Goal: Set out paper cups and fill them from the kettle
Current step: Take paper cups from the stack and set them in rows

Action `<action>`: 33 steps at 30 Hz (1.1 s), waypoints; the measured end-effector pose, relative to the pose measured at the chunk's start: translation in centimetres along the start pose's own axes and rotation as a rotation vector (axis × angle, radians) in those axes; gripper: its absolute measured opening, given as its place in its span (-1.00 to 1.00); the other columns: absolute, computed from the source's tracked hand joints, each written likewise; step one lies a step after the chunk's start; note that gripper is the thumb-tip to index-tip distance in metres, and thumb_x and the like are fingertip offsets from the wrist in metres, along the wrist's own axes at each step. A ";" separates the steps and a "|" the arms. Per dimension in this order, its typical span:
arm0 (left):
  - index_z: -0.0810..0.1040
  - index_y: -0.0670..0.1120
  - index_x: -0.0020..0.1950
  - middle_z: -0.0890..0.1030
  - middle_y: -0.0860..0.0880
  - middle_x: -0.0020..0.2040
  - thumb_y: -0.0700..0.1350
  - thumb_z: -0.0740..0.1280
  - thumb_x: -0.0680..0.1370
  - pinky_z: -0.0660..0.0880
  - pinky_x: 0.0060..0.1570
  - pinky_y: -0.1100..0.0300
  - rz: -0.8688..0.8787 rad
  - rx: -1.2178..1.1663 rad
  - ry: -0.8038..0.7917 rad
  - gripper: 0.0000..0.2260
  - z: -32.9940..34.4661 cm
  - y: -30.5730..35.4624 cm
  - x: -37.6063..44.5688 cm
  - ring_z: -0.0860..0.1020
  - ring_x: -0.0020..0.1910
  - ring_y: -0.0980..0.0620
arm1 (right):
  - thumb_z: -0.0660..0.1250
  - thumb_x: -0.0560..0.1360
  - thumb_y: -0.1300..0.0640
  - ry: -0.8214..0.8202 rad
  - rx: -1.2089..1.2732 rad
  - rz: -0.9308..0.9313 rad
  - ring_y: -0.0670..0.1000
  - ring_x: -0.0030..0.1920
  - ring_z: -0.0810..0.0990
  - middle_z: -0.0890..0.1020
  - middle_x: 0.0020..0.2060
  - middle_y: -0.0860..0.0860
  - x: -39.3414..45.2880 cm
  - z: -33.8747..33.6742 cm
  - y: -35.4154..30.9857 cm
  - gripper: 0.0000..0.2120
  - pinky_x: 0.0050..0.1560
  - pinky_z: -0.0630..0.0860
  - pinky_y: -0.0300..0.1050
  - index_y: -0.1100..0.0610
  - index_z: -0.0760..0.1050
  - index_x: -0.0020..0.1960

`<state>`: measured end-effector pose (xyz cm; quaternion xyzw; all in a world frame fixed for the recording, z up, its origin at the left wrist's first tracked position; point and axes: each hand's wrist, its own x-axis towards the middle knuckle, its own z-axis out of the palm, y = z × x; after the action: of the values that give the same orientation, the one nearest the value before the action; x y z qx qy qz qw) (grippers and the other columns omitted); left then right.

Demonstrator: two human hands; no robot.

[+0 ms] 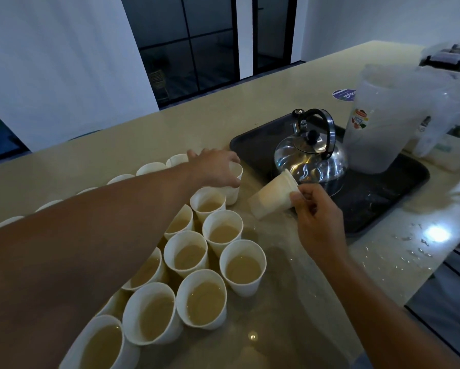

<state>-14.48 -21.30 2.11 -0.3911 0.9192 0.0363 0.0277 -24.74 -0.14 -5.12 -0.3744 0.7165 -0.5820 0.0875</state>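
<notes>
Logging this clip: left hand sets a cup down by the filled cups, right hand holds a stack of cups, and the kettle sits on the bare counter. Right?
Not quite. The head view shows the kettle sitting on the dark tray, not the bare counter. The rest holds.

We see a beige counter (290,83) under dim light. On it lies a dark tray (252,145), and on the tray's far right part stands a clear plastic jug (377,129) with a coloured label. Behind the jug, a round purple sticker (343,95) is on the counter. Clear plastic bags (447,113) lie at the right edge. Water drops (412,241) are spread on the counter near the tray. Behind the counter is a dark window (191,43) with black frames.
</notes>
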 end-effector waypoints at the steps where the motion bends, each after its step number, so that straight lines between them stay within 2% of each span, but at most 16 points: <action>1: 0.38 0.24 0.38 0.49 0.01 0.34 0.23 0.40 0.45 0.15 0.31 -0.20 -0.006 0.021 -0.022 -0.48 0.1 -0.1 0.1 0.37 0.35 -0.12 | 0.28 0.61 0.05 -0.002 -0.008 0.002 -0.19 -0.11 0.56 0.58 -0.11 -0.14 -0.1 0.0 0.1 -0.91 -0.21 0.49 -0.32 0.02 0.50 0.09; 4: 0.29 0.23 0.45 0.44 -0.03 0.41 0.28 0.38 0.45 0.12 0.34 -0.21 -0.006 0.038 -0.043 -0.39 0.1 -0.2 0.1 0.32 0.40 -0.15 | 0.28 0.61 0.06 -0.005 -0.001 0.008 -0.13 -0.12 0.57 0.59 -0.12 -0.14 -0.2 0.0 0.1 -0.92 -0.15 0.54 -0.19 0.00 0.51 0.08; 6: 0.20 0.24 0.51 0.36 -0.04 0.47 0.29 0.34 0.47 0.13 0.35 -0.20 0.033 0.031 0.027 -0.34 -0.6 0.2 -0.2 0.28 0.44 -0.16 | 0.28 0.61 0.08 -0.008 0.010 0.012 -0.12 -0.11 0.57 0.59 -0.12 -0.15 -0.2 0.0 0.0 -0.93 -0.13 0.54 -0.17 -0.02 0.52 0.07; 8: 0.20 0.24 0.52 0.37 0.00 0.47 0.26 0.36 0.48 0.17 0.37 -0.17 0.131 -0.119 0.062 -0.35 -1.4 1.2 -0.8 0.31 0.44 -0.10 | 0.28 0.62 0.10 -0.001 0.025 0.013 -0.11 -0.11 0.57 0.60 -0.14 -0.16 -0.1 0.0 -0.3 -0.92 -0.12 0.56 -0.14 -0.04 0.53 0.06; 10: 0.21 0.22 0.52 0.41 0.06 0.43 0.26 0.43 0.45 0.27 0.38 -0.08 0.251 -0.305 -0.028 -0.30 -1.9 2.4 -1.8 0.38 0.40 -0.02 | 0.28 0.62 0.11 0.026 0.069 0.016 -0.07 -0.15 0.59 0.62 -0.18 -0.11 0.1 0.0 -0.7 -0.91 -0.12 0.57 -0.04 0.00 0.57 0.05; 12: 0.14 0.20 0.54 0.43 0.07 0.42 0.28 0.49 0.37 0.35 0.26 0.09 0.338 -0.353 -0.103 -0.16 -1.8 3.6 -2.8 0.43 0.34 0.03 | 0.27 0.62 0.11 0.040 0.134 0.027 -0.03 -0.19 0.60 0.63 -0.20 -0.06 0.3 0.2 -1.4 -0.88 -0.16 0.57 0.00 0.05 0.59 0.08; 13: 0.11 0.18 0.55 0.44 0.06 0.41 0.28 0.52 0.33 0.39 0.19 0.13 0.372 -0.343 -0.104 -0.09 -1.6 4.1 -3.1 0.46 0.29 0.04 | 0.27 0.63 0.12 0.038 0.173 0.040 -0.04 -0.21 0.60 0.63 -0.20 -0.04 0.3 0.3 -1.8 -0.87 -0.20 0.56 -0.04 0.08 0.58 0.09; 15: 0.08 0.14 0.54 0.49 0.05 0.34 0.28 0.55 0.28 0.50 0.11 0.09 0.430 -0.292 -0.042 -0.02 -1.1 4.8 -3.4 0.52 0.17 0.04 | 0.26 0.63 0.13 0.033 0.255 0.066 -0.10 -0.23 0.58 0.62 -0.20 -0.03 0.4 0.3 -2.8 -0.86 -0.21 0.54 -0.14 0.10 0.58 0.09; 19: 0.15 0.12 0.50 0.54 0.04 0.24 0.16 0.54 0.33 0.52 -0.05 0.09 0.446 -0.184 0.116 -0.13 -0.8 5.1 -3.7 0.56 0.05 0.01 | 0.24 0.64 0.13 0.007 0.317 0.068 -0.14 -0.29 0.54 0.59 -0.30 -0.07 0.3 -0.1 -3.7 -0.87 -0.23 0.55 -0.21 0.06 0.57 0.05; 22: 0.22 0.10 0.48 0.54 0.05 0.22 0.16 0.52 0.35 0.52 -0.06 0.09 0.455 -0.160 0.132 -0.21 -0.9 4.7 -4.2 0.55 0.05 0.02 | 0.24 0.64 0.14 0.006 0.288 0.046 -0.24 -0.35 0.50 0.57 -0.38 -0.15 0.3 -0.5 -3.9 -0.86 -0.31 0.47 -0.35 0.01 0.56 -0.01; 24: 0.25 0.09 0.46 0.55 0.06 0.20 0.15 0.52 0.35 0.55 -0.03 0.06 0.461 -0.186 0.120 -0.24 -0.9 4.5 -4.5 0.54 0.05 0.03 | 0.23 0.64 0.13 0.024 0.254 0.040 -0.26 -0.32 0.51 0.57 -0.32 -0.14 0.4 -0.7 -4.0 -0.87 -0.30 0.46 -0.40 0.01 0.54 0.00; 26: 0.23 0.11 0.46 0.53 0.06 0.22 0.16 0.52 0.37 0.56 0.01 0.02 0.460 -0.216 0.102 -0.24 -0.9 4.2 -4.7 0.53 0.06 0.04 | 0.22 0.64 0.11 0.066 0.201 0.041 -0.26 -0.19 0.53 0.56 -0.18 -0.13 0.6 -1.1 -4.2 -0.90 -0.22 0.48 -0.37 0.00 0.51 0.04; 28: 0.15 0.15 0.50 0.50 0.06 0.24 0.15 0.51 0.38 0.53 0.01 0.06 0.453 -0.253 0.092 -0.20 -1.1 3.8 -4.9 0.50 0.05 0.06 | 0.21 0.64 0.09 0.143 0.142 0.038 -0.17 -0.02 0.53 0.54 -0.06 -0.16 1.1 -1.7 -4.3 -0.91 -0.08 0.48 -0.28 0.00 0.49 0.08; 30: 0.13 0.18 0.50 0.47 0.05 0.23 0.17 0.50 0.41 0.50 -0.02 0.09 0.425 -0.312 0.095 -0.22 -1.6 3.3 -5.0 0.49 0.03 0.04 | 0.20 0.65 0.09 0.237 0.117 0.021 -0.09 0.07 0.51 0.55 0.04 -0.09 1.5 -2.6 -4.4 -0.91 -0.06 0.44 -0.35 0.03 0.47 0.11; 33: 0.20 0.19 0.39 0.46 0.04 0.18 0.23 0.46 0.42 0.56 0.00 0.05 0.292 -0.503 0.105 -0.35 -2.1 2.8 -4.9 0.52 0.03 -0.01 | 0.25 0.64 0.06 0.348 0.080 -0.012 -0.15 -0.07 0.51 0.58 0.05 0.01 1.8 -3.8 -4.4 -0.88 -0.21 0.39 -0.52 0.06 0.49 0.12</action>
<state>-13.14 -16.00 4.68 -0.2504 0.9281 0.2464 -0.1234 -26.17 1.45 0.57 -0.2685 0.6948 -0.6666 -0.0265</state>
